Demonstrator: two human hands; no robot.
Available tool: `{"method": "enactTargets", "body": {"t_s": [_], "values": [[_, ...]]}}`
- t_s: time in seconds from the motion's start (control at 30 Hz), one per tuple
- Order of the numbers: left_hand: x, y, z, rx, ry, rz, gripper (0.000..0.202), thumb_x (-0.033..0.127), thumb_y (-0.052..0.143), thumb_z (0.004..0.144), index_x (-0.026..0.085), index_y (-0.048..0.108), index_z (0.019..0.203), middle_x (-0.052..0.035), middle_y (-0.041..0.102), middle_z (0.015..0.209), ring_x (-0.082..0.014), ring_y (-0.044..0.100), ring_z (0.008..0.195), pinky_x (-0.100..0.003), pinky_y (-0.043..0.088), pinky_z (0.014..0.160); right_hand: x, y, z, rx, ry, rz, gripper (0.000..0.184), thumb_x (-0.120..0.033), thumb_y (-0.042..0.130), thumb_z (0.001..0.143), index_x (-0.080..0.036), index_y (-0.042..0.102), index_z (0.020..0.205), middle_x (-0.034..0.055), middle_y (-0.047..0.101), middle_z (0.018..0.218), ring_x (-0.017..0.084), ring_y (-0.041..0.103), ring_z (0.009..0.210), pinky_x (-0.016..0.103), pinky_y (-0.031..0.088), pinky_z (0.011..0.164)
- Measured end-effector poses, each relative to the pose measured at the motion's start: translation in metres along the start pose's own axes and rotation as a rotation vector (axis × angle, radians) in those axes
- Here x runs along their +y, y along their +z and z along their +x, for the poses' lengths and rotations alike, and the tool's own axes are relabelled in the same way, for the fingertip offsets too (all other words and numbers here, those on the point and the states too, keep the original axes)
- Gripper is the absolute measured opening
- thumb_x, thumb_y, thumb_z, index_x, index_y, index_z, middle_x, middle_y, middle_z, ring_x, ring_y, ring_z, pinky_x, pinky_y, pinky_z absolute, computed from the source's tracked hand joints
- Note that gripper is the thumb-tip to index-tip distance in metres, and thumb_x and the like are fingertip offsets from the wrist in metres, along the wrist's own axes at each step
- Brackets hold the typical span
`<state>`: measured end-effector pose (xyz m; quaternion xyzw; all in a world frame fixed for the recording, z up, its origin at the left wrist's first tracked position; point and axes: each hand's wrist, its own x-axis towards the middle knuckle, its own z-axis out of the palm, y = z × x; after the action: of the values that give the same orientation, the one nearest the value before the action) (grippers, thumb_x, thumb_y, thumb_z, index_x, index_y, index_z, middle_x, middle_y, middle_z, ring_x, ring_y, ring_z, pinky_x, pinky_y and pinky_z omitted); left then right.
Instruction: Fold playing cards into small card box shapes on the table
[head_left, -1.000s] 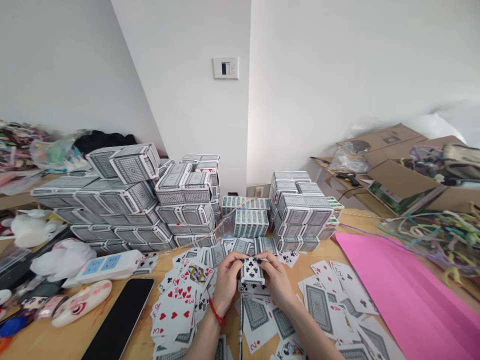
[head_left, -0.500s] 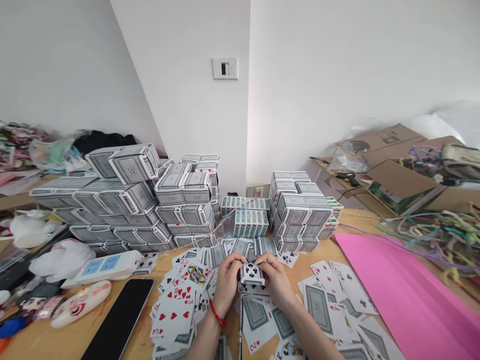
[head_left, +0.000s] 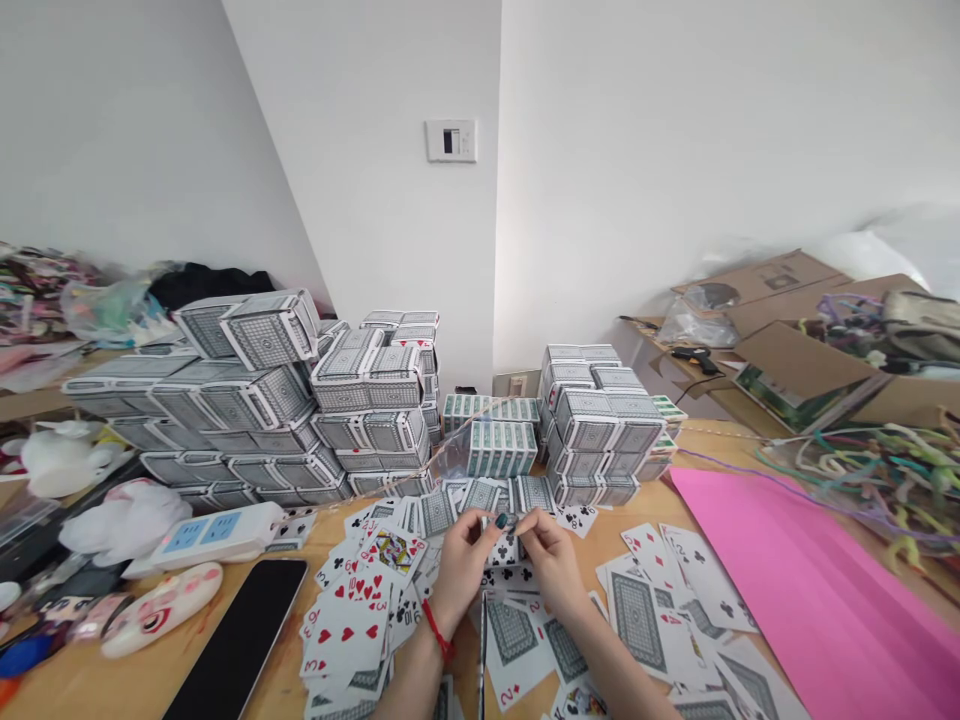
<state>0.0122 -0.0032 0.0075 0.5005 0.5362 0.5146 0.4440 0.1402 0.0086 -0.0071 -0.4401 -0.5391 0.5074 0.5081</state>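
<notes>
My left hand, with a red string bracelet on its wrist, and my right hand meet in front of the card stacks. Their thumbs and fingers close on the far edge of a folded playing card with club marks. The fingers partly hide it. Just below it another club card lies on the table. Face-up cards spread left of my left hand. Right of my right arm lie more loose cards, some face down.
Blocks built from folded cards stand stacked at the left, with more blocks at the right. Between them sit green card boxes. A phone, a power strip, pink paper and a cardboard box lie around.
The fingers of both hands have moved over the folded card's far edge, and the left thumb now lies across it. The card is more covered than before.
</notes>
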Motion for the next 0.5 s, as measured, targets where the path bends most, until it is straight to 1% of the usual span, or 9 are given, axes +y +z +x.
{"method": "enactTargets", "body": {"t_s": [0.1, 0.23, 0.37, 0.43, 0.5], "values": [[-0.001, 0.002, 0.000, 0.021, 0.072, 0.049, 0.017, 0.029, 0.051, 0.072, 0.016, 0.051, 0.062, 0.0031, 0.044, 0.061, -0.0114, 0.042, 0.060, -0.021, 0.034, 0.058, 0.002, -0.001, 0.000, 0.004, -0.033, -0.045, 0.018, -0.031, 0.046, 0.076, -0.019, 0.048, 0.062, -0.0045, 0.037, 0.054, 0.011, 0.034, 0.050, 0.023, 0.028, 0.051], [-0.002, 0.001, 0.000, 0.057, 0.124, 0.079, 0.018, 0.028, 0.050, 0.073, 0.016, 0.051, 0.061, 0.0022, 0.045, 0.063, -0.0121, 0.043, 0.063, -0.022, 0.035, 0.060, 0.001, 0.001, 0.001, -0.025, -0.037, -0.053, 0.017, -0.030, 0.044, 0.076, -0.019, 0.049, 0.064, -0.0038, 0.039, 0.056, 0.011, 0.035, 0.052, 0.023, 0.029, 0.053], [-0.002, -0.002, 0.000, 0.092, 0.134, 0.106, 0.019, 0.029, 0.049, 0.075, 0.016, 0.053, 0.062, 0.0008, 0.048, 0.065, -0.0135, 0.047, 0.066, -0.023, 0.037, 0.063, -0.006, 0.002, -0.002, -0.124, 0.014, 0.042, 0.006, -0.025, 0.048, 0.070, -0.020, 0.049, 0.070, -0.0033, 0.042, 0.060, 0.012, 0.038, 0.055, 0.022, 0.032, 0.053], [-0.001, -0.004, 0.000, 0.094, 0.138, 0.121, 0.020, 0.029, 0.049, 0.076, 0.016, 0.054, 0.063, -0.0002, 0.050, 0.067, -0.0143, 0.048, 0.068, -0.023, 0.038, 0.064, -0.009, 0.003, -0.003, -0.158, 0.037, 0.099, 0.007, -0.025, 0.049, 0.069, -0.021, 0.048, 0.075, -0.0034, 0.043, 0.062, 0.013, 0.039, 0.056, 0.022, 0.033, 0.053], [0.000, -0.004, -0.001, 0.095, 0.151, 0.133, 0.020, 0.030, 0.049, 0.076, 0.015, 0.055, 0.063, -0.0009, 0.052, 0.068, -0.0149, 0.050, 0.068, -0.024, 0.039, 0.064, -0.011, 0.003, -0.003, -0.142, 0.050, 0.127, 0.012, -0.029, 0.049, 0.073, -0.022, 0.048, 0.083, -0.0034, 0.043, 0.063, 0.013, 0.040, 0.056, 0.022, 0.035, 0.054]]}}
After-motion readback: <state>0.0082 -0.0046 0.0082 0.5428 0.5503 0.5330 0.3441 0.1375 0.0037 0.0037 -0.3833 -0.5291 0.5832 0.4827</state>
